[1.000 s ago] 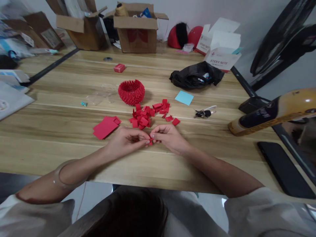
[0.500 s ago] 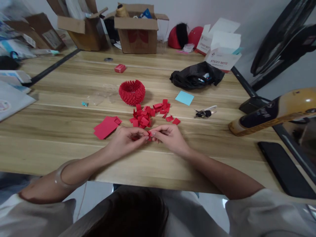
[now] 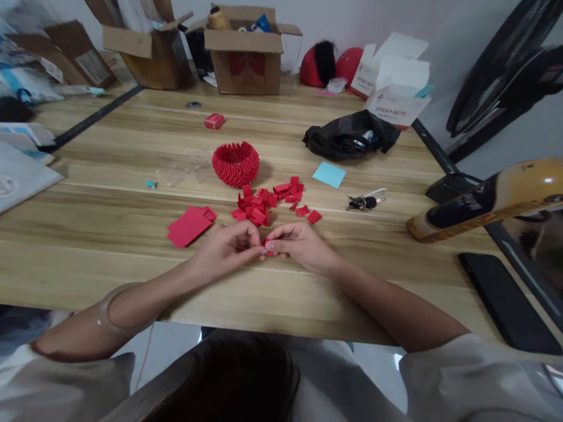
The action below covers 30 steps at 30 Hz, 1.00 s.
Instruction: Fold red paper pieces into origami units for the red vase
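Between my fingertips is a small piece of red paper (image 3: 269,252), mostly covered by the fingers. My left hand (image 3: 229,245) pinches it from the left and my right hand (image 3: 299,246) from the right. Just beyond them lies a loose heap of small red paper pieces (image 3: 255,206), some of them folded. A stack of flat red paper sheets (image 3: 188,227) rests left of the heap. Behind it stands a round red bowl (image 3: 236,166) built of many folded paper pieces, with a spiky rim.
A blue paper square (image 3: 329,174), keys (image 3: 366,202) and a black plastic bag (image 3: 347,136) lie to the right. Near the right edge are a yellow bottle (image 3: 484,202) and a black phone (image 3: 510,302). Cardboard boxes (image 3: 246,70) line the back.
Both hands still pinch the red paper piece. The left fingers have shifted, with the index finger more curled, and the fingertips sit slightly nearer to me.
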Each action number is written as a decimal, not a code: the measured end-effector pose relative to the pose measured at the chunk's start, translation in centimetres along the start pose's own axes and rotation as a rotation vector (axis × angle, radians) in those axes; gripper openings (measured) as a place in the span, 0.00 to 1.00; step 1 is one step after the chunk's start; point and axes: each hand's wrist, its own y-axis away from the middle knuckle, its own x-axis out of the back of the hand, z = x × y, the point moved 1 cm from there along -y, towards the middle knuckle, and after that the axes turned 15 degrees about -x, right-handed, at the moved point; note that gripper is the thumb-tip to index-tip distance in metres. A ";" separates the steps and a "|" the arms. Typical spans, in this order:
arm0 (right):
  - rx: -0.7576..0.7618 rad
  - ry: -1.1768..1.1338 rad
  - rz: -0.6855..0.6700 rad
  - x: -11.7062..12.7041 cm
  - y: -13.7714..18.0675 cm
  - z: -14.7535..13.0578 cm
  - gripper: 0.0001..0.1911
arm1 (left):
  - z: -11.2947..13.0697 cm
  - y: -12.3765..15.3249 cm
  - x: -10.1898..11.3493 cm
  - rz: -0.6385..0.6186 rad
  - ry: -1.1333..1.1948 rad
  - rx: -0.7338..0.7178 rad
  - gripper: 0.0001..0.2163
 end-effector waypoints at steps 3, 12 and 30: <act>0.011 0.032 0.016 -0.1 0.2 -0.3 0.07 | -0.2 0.0 -0.1 0.010 -0.009 -0.014 0.08; 0.099 0.133 0.116 -0.1 0.2 -0.3 0.06 | 0.7 -0.6 -0.3 0.013 0.181 0.181 0.09; 0.172 0.084 0.225 -0.7 0.4 -0.4 0.09 | 0.7 -1.0 0.5 0.205 0.175 0.244 0.11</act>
